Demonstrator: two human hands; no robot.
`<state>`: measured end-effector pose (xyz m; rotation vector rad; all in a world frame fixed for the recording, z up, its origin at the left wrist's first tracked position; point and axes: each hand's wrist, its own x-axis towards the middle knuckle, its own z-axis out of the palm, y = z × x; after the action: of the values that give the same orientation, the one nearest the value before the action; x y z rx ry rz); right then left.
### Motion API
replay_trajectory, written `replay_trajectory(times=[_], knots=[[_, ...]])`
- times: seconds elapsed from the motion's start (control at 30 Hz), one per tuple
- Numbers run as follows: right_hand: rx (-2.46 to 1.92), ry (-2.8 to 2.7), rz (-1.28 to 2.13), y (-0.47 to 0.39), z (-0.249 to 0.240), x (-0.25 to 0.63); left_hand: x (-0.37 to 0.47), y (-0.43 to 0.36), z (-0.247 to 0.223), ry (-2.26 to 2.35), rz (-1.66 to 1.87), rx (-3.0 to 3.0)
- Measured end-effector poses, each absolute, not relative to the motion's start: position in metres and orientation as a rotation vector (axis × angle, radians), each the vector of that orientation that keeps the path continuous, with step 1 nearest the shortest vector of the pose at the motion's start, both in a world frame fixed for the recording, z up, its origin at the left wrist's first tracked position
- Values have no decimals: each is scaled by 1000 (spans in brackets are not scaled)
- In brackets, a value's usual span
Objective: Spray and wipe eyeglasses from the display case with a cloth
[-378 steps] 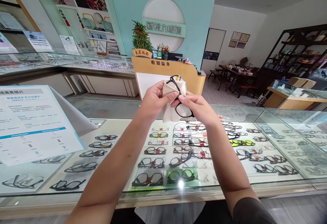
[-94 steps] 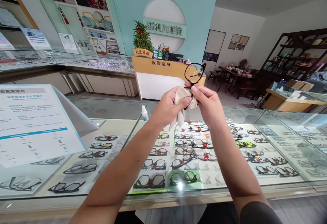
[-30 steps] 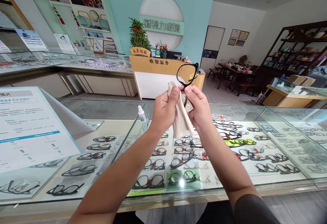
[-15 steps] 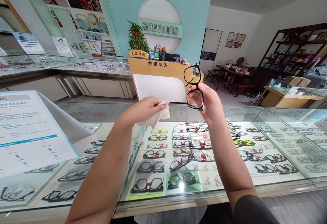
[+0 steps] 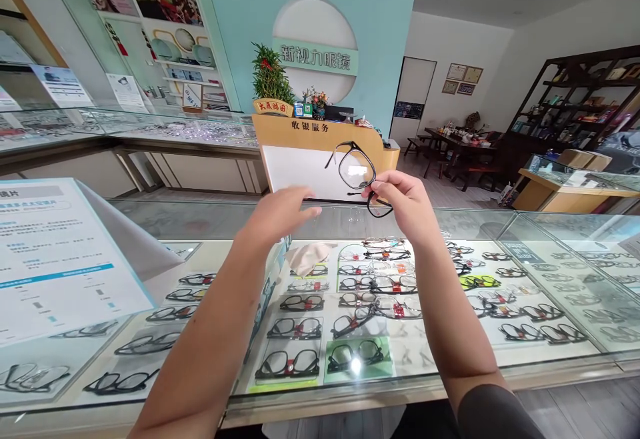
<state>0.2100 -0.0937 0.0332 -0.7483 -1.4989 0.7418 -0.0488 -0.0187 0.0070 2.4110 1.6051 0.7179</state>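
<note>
Black-framed eyeglasses (image 5: 373, 167) are held up over the glass counter by my right hand (image 5: 407, 202), its fingers closed around the frame near the bridge. One lens faces me with a bright reflection; the other is partly behind the fingers. My left hand (image 5: 280, 215) is to the left of the glasses, empty, with thumb and fingers apart and the fingertips slightly blurred. Below it, a pale cleaning cloth (image 5: 309, 258) lies crumpled on the glass top, apart from the hand.
Rows of eyeglasses (image 5: 293, 327) lie inside the glass display counter (image 5: 220, 215). At the left a folded printed sign (image 5: 55, 259) stands on the glass. Farther off are a cashier desk (image 5: 310, 165) with a plant (image 5: 271, 75) and a dark wooden table (image 5: 463, 142).
My left hand has let go of the cloth, which now lies on the counter. My right hand has lowered slightly and tilted the glasses over to the left.
</note>
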Motion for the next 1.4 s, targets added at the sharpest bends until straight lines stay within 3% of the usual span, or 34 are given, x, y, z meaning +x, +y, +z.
replay_trajectory(times=[0.1, 0.2, 0.47, 0.7, 0.97, 1.4], knots=[[-800, -1536, 618, -95, 34, 211, -34, -44, 23, 1258, 1612, 2544], [-852, -1559, 539, -97, 35, 211, -21, -61, 30, 954, 1944, 2602], [-889, -1658, 493, -109, 39, 210, -11, -64, 25, 915, 1821, 2661], [-897, -1702, 356, -114, 40, 212, -8, -65, 22, 927, 1928, 2634], [-850, -1576, -8, -107, 32, 212, -17, -58, 22, 1068, 2185, 2157], [-850, -1446, 18, -98, 28, 209, -17, -55, 18, 1012, 2217, 2068]])
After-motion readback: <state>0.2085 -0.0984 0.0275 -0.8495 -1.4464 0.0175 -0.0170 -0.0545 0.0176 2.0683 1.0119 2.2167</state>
